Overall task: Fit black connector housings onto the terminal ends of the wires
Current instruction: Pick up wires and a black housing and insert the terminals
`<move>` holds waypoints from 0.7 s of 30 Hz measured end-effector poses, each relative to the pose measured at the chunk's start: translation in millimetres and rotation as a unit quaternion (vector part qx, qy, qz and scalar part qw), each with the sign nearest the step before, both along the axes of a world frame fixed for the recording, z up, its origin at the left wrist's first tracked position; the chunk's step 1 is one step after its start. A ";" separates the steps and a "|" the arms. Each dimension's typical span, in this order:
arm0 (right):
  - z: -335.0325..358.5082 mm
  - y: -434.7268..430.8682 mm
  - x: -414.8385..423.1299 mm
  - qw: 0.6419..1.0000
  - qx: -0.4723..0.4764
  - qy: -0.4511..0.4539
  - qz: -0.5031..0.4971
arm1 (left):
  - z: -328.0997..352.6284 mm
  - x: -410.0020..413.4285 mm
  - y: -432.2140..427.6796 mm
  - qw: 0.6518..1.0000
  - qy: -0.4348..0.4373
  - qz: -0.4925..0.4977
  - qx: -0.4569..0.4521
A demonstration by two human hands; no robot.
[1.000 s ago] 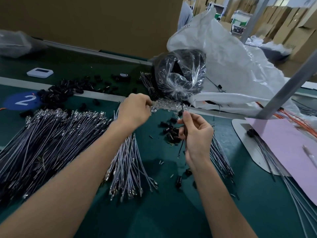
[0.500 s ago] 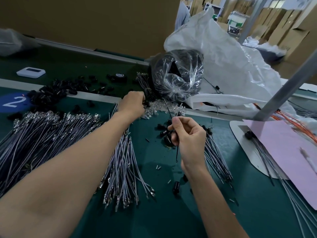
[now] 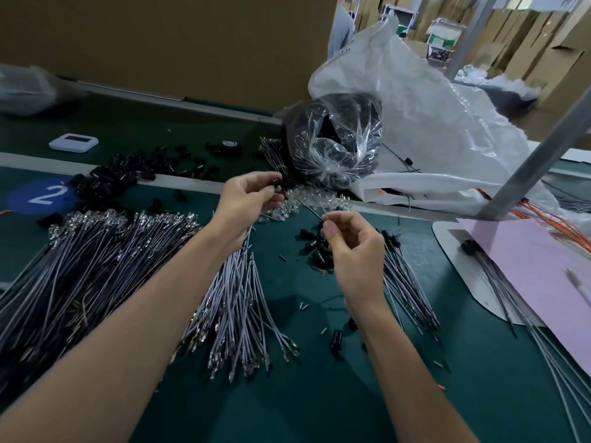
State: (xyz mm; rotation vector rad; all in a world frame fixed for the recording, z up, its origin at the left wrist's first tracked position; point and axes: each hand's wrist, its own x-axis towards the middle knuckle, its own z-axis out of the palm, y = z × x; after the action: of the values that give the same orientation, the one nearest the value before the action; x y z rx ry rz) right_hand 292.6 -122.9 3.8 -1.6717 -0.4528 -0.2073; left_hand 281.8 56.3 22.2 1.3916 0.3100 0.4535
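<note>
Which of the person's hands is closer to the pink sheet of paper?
The right. The right hand, pinching a thin wire, is left of the pink sheet; the left hand, pinching a black housing, is farther left, beyond the right hand.

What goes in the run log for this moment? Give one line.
left hand: holds black connector housing | right hand: pinches wire | parts: apart, not yet fitted

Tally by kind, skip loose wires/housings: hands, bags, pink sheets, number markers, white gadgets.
Hands: 2 (left hand, right hand)
Bags: 2 (clear bag, white sack); blurred far-left shape not counted
Pink sheet: 1
Blue number marker: 1
White gadget: 1
Total: 7
</note>
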 end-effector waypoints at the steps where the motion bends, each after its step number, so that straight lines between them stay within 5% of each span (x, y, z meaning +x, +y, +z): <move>1: -0.1 0.4 -0.4 1.000 -0.003 -0.002 -0.001 | -1.8 -10.5 -1.1 0.999 -0.009 -0.019 -0.037; 5: 1.3 0.9 -2.8 0.999 -0.029 -0.029 0.002 | -6.5 -43.0 -8.5 0.994 -0.026 -0.070 -0.084; 21: 4.6 -3.3 -2.8 0.996 -0.067 -0.035 0.044 | -9.6 -63.1 -21.9 0.997 -0.070 -0.039 0.023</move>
State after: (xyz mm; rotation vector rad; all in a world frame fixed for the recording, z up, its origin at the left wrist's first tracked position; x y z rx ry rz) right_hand 289.8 -126.2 8.3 -1.7754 -0.6022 -0.1748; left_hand 218.7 34.3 12.6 1.4045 0.1314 0.4940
